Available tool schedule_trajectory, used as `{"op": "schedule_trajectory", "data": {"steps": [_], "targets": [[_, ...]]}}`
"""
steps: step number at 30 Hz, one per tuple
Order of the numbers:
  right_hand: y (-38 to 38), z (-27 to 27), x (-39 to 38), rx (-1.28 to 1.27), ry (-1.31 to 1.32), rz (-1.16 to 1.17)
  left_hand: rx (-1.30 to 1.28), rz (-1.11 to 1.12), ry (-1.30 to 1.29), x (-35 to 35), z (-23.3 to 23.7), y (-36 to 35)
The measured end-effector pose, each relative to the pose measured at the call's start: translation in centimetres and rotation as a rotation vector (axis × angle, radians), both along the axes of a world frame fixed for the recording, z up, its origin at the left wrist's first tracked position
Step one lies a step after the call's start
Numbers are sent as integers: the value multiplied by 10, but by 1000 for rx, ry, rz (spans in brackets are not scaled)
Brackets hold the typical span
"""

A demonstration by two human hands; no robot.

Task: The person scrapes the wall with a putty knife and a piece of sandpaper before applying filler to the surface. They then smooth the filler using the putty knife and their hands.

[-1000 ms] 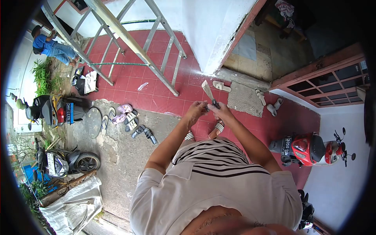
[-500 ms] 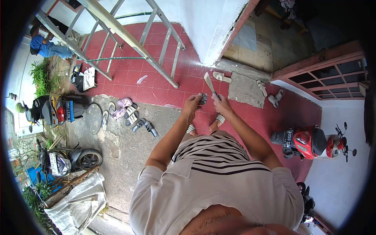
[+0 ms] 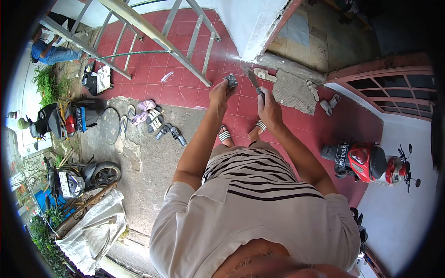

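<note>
My right hand (image 3: 270,111) is closed around the dark handle of a putty knife (image 3: 253,78). Its blade, pale with residue, points up and to the left over the red tiles. In my left hand (image 3: 219,96), pinched between the fingers, is a small mottled grey piece (image 3: 231,81), crumpled-looking; I cannot tell its material. Both hands are held out in front of me above the floor, a short gap apart, with the knife blade just right of the grey piece. Below them show my feet in striped slides (image 3: 224,135).
A metal ladder (image 3: 162,39) stands ahead on the left, near a white wall corner (image 3: 245,41). Pale sandals (image 3: 265,74) and a doormat (image 3: 292,92) lie by the doorway. A red scooter (image 3: 364,160) is parked right; motorbikes (image 3: 69,123), footwear and a person in blue (image 3: 48,53) are left.
Both my hands have moved forward and farther apart. The grey piece has swung up and left, and the knife now tilts more to the left. The view has shifted slightly.
</note>
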State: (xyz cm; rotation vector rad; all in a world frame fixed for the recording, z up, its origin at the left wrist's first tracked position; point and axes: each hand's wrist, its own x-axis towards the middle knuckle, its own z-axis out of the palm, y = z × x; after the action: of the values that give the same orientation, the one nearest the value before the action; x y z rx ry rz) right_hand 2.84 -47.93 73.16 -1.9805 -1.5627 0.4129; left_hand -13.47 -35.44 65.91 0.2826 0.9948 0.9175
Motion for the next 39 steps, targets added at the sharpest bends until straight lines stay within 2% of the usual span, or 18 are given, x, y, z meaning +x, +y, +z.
{"op": "schedule_trajectory", "data": {"steps": [1,3,5,6,8,12,14,15,17,21,24,26,29,33,35,36,38,39], "targets": [[-1,8,0,180,-1,35,7,-15,2,0,-2,1],[-4,5,3,150,12,66,17,-39,1,5,-5,2],[-5,-8,11,-312,-18,30,-28,-75,24,9,-3,0],[-8,-14,14,-310,-19,24,-26,-82,23,9,-2,-2],[-9,-13,15,34,-22,-35,-35,-35,98,8,-9,-5],[-18,-14,21,12,29,112,-61,-124,64,16,-22,-9],[-20,-36,32,-415,-20,-14,-19,-145,33,28,-15,-15],[-21,-41,36,-413,-18,-18,-17,-149,35,31,-12,-15],[-27,-39,42,-84,84,-64,-29,-140,100,36,-17,-18],[-34,-41,60,-68,169,4,-94,-155,146,48,-41,-22],[-41,-68,83,-207,136,-39,-44,-198,27,68,-25,-29],[-43,-76,99,-373,297,-223,-7,-201,62,78,-23,-30],[-53,-95,126,-311,352,-249,-38,-196,148,85,-25,-30],[-70,-152,171,-237,317,-289,-96,-202,253,88,-38,-29],[-70,-158,190,-403,467,-384,-144,-151,300,90,-42,-29],[-72,-161,200,-406,472,-381,-146,-148,306,91,-44,-29],[-70,-144,218,-574,752,-447,-165,-128,308,96,-49,-29],[-69,-140,225,-578,755,-444,-167,-125,311,99,-50,-28]]}}
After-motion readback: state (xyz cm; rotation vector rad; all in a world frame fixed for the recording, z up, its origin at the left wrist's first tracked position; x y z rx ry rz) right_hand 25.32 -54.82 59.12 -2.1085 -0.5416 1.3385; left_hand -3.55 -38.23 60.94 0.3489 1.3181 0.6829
